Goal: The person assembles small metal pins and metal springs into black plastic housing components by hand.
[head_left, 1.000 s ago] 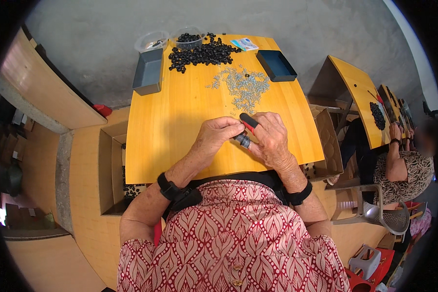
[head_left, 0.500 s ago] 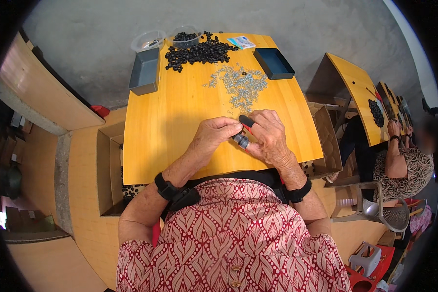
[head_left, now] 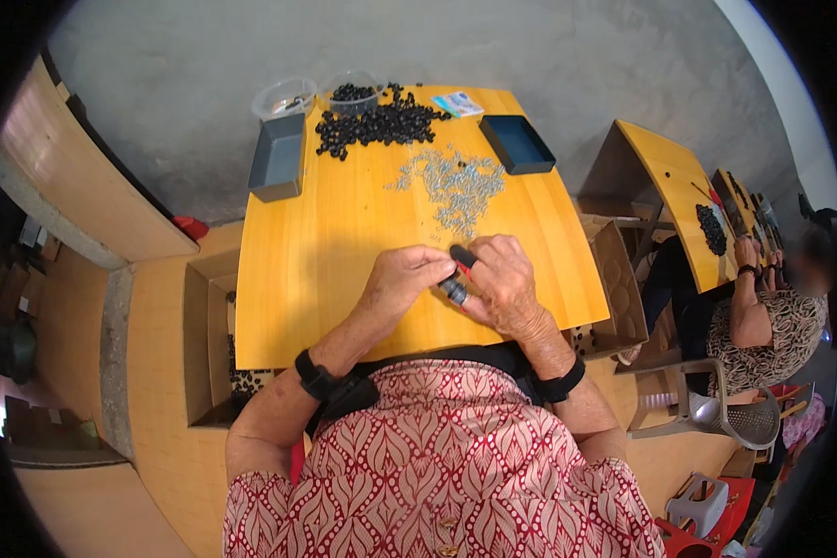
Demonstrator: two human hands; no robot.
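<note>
Over the near part of the yellow table (head_left: 307, 279), my two hands meet with their fingertips together. My left hand (head_left: 402, 286) is closed in a pinch, thumb against fingers; the small item at its tips is too hidden to name. My right hand (head_left: 504, 286) curls in from the other side, also pinching there. A black cover (head_left: 462, 256) sits on its index finger, and a dark wrap (head_left: 453, 290) is around its thumb. Just beyond my hands lies a spread of small silvery metal pieces (head_left: 460, 191). Farther back is a heap of small black round parts (head_left: 381, 126).
A grey tray (head_left: 277, 186) stands at the table's left edge, a dark tray (head_left: 533, 167) at the right. Clear plastic tubs (head_left: 285, 97) and a printed packet (head_left: 457, 104) are at the back. Cardboard boxes (head_left: 205, 344) flank the table. Another person (head_left: 763, 325) works at the right.
The view has tipped so the table and trays sit lower in the picture. My hands stay together, fingertips still meeting, with only slight finger movement.
</note>
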